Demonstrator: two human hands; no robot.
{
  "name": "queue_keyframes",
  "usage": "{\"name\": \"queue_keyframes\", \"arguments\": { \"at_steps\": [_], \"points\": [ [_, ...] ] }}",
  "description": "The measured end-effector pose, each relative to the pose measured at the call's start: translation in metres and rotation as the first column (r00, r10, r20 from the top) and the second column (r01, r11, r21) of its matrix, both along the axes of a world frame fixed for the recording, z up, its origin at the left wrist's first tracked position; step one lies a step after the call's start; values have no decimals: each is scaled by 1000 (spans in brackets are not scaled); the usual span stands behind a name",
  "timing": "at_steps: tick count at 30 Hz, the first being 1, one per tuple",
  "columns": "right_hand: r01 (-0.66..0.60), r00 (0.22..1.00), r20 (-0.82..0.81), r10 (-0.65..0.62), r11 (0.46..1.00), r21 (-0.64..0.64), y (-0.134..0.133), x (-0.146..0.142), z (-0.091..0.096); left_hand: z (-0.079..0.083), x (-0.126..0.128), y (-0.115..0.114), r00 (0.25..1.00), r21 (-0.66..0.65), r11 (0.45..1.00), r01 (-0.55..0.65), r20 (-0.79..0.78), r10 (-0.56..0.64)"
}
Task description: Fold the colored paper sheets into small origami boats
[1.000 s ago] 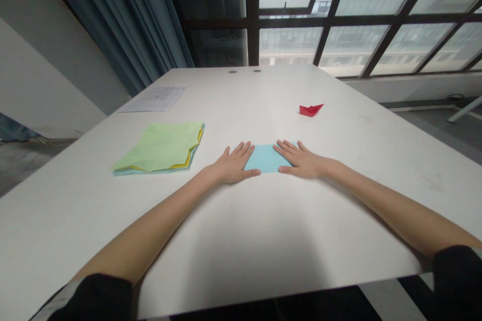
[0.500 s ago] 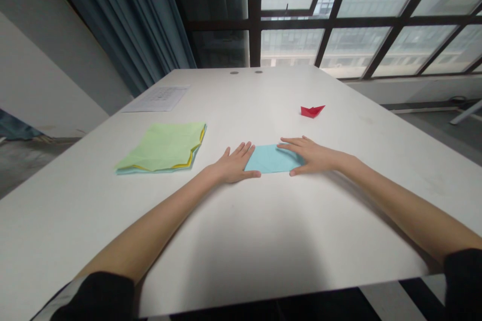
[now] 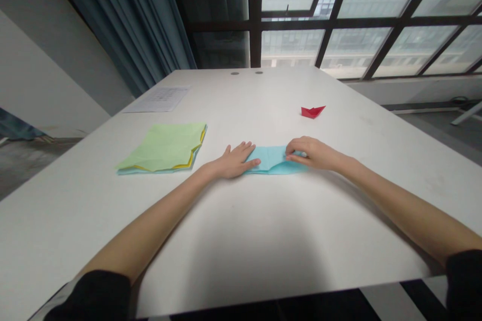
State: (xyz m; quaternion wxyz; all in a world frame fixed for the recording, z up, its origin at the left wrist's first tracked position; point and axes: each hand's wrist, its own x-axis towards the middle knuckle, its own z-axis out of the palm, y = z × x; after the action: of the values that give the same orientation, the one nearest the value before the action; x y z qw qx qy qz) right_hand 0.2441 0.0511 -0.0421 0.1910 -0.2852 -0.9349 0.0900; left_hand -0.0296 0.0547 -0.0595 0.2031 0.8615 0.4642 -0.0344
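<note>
A folded light-blue paper (image 3: pixel 270 159) lies on the white table (image 3: pixel 263 241) in front of me. My left hand (image 3: pixel 233 161) rests flat on its left end, fingers stretched out and pressing it down. My right hand (image 3: pixel 313 153) is at the paper's right part, its fingers curled in a pinch on the paper's upper layer, which is lifted a little off the table.
A stack of coloured sheets (image 3: pixel 164 147), green on top, lies to the left. A small red paper boat (image 3: pixel 312 111) sits farther back on the right. A printed white sheet (image 3: pixel 158 99) lies at the far left. Windows and a blue curtain stand behind the table.
My right hand went from lying flat on the paper to pinching its right part and lifting a layer. The left hand stayed in place.
</note>
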Motion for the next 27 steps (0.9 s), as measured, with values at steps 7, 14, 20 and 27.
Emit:
{"name": "queue_keyframes", "arguments": {
  "at_steps": [7, 14, 20, 27],
  "points": [
    [299, 832, -392, -392, 913, -280, 1, -5, 4, 8, 1, 3, 945, 247, 947, -203, 303, 124],
    [347, 616, -506, -604, 785, -514, 22, 5, -10, 0, -1, 8, 959, 344, 906, -248, 223, 177],
    [511, 648, -340, -682, 719, -471, 38, 27, -31, -4, -7, 7, 983, 328, 929, -171, -5, 183],
    [556, 806, -38, -591, 778, -292, 39, 39, -38, -6, -16, 13, 980, 332, 933, -137, -95, 178]
  ]
}}
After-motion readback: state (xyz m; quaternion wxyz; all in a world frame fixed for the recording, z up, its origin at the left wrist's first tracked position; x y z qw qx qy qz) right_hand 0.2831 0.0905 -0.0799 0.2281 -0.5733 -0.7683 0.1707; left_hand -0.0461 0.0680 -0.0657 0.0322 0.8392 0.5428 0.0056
